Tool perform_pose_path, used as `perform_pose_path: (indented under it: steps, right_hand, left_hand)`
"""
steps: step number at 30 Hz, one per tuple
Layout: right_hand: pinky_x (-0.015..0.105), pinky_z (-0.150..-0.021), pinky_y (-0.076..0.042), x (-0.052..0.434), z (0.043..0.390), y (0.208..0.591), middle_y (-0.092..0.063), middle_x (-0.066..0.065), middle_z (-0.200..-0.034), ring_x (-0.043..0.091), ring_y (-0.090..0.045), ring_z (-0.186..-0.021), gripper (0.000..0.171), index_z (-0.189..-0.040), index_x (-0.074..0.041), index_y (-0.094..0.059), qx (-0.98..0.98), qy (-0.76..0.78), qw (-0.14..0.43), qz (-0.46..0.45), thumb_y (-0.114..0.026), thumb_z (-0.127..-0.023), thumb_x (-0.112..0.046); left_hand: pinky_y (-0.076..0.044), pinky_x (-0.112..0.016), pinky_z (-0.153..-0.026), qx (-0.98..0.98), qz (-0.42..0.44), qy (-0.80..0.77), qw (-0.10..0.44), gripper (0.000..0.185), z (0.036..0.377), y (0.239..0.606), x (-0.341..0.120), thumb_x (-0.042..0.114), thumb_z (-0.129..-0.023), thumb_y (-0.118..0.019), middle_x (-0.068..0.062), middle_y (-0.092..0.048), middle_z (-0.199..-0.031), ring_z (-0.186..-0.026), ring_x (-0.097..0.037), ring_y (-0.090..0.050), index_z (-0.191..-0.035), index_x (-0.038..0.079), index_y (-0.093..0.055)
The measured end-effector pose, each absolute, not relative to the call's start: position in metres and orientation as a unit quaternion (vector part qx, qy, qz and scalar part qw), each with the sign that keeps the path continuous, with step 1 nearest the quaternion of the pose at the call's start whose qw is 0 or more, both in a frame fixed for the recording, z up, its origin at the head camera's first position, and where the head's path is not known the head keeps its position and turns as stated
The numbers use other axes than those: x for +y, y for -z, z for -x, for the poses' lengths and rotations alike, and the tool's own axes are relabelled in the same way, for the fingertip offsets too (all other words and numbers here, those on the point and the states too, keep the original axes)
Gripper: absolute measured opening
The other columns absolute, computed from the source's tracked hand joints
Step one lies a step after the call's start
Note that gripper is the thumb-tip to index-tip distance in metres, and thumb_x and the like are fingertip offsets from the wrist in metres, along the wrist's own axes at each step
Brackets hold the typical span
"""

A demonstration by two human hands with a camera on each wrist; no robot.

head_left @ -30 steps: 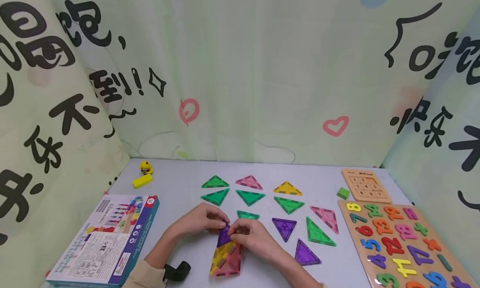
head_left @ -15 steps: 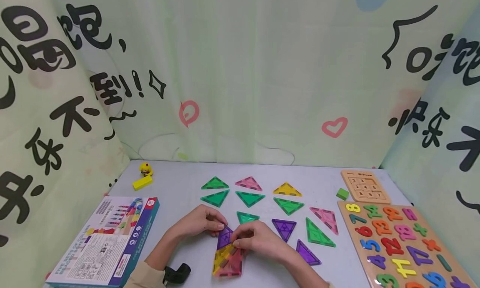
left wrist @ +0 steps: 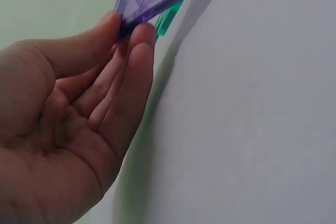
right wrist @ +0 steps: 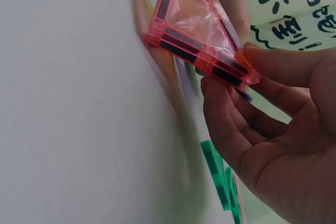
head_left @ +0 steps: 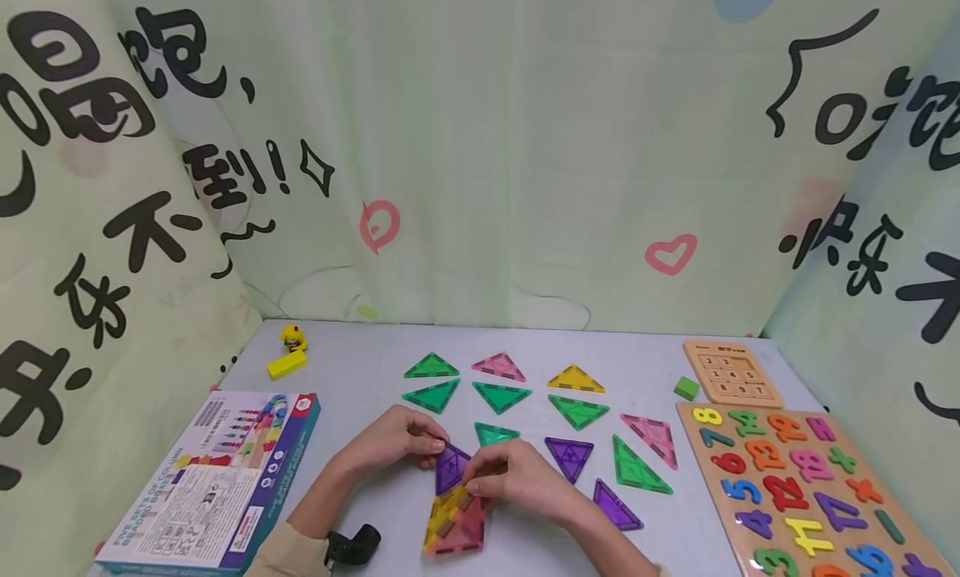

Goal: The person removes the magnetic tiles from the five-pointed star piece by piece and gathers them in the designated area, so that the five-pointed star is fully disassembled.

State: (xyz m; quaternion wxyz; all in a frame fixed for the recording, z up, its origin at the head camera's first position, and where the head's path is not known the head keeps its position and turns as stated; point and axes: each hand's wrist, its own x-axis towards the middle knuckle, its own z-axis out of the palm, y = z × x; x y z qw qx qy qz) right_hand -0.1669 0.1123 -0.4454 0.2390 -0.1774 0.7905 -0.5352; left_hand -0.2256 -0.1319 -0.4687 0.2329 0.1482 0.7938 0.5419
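Left hand (head_left: 393, 444) pinches the purple triangle (head_left: 451, 467); right hand (head_left: 517, 477) grips the pink triangle (head_left: 467, 527), lower centre of the desk (head_left: 360, 368).

Both forearms enter from the lower edge of the head view and converge at lower centre. The left forearm, in a beige sleeve with a dark wrist-mounted unit, angles up and to the right. The left hand (head_left: 396, 441) lies palm down, fingers curled toward the centre; in the left wrist view its thumb and fingertips (left wrist: 140, 35) pinch together at upper centre of the frame, palm open below. The right forearm rises from the lower right toward the upper left. The right hand (head_left: 517, 477) is curled, knuckles up; in the right wrist view its thumb and fingers (right wrist: 220, 114) pinch at right of centre.
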Motion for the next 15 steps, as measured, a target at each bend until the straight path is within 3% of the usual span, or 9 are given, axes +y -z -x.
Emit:
perform_pose_path:
  steps: [4,8,15]
  right_hand:
    - [0.025,-0.069,-0.055,0.112,0.166,0.446,-0.072,0.001,-0.090,0.014,-0.064,-0.079,0.017,-0.101,-0.006,-0.075,0.785,0.540,0.244,0.181,-0.070,-0.091,-0.020]
    - [0.024,-0.070,-0.055,0.111,0.166,0.445,-0.072,0.001,-0.091,0.014,-0.064,-0.080,0.018,-0.103,-0.006,-0.074,0.784,0.539,0.247,0.182,-0.070,-0.091,-0.020]
    - [0.025,-0.071,-0.055,0.113,0.167,0.445,-0.073,0.002,-0.090,0.015,-0.065,-0.079,0.021,-0.104,-0.005,-0.074,0.784,0.548,0.239,0.168,-0.071,-0.091,-0.021]
  left_hand:
    - [-0.060,-0.028,-0.069,0.811,-0.099,-0.546,0.186,0.020,0.227,0.473,-0.134,0.019,-0.091,-0.072,-0.005,-0.074,-0.088,-0.071,-0.011,-0.068,-0.104,0.004,-0.076]
    - [-0.058,-0.027,-0.064,0.852,-0.058,-0.507,0.120,0.016,0.224,0.473,-0.134,0.021,-0.089,-0.074,-0.002,-0.072,-0.079,-0.066,-0.011,-0.065,-0.096,0.007,-0.077]
    - [-0.045,-0.025,-0.057,0.929,-0.037,-0.366,0.041,0.012,0.215,0.464,-0.127,0.025,-0.086,-0.078,0.002,-0.062,-0.069,-0.062,-0.013,-0.054,-0.088,0.015,-0.074]
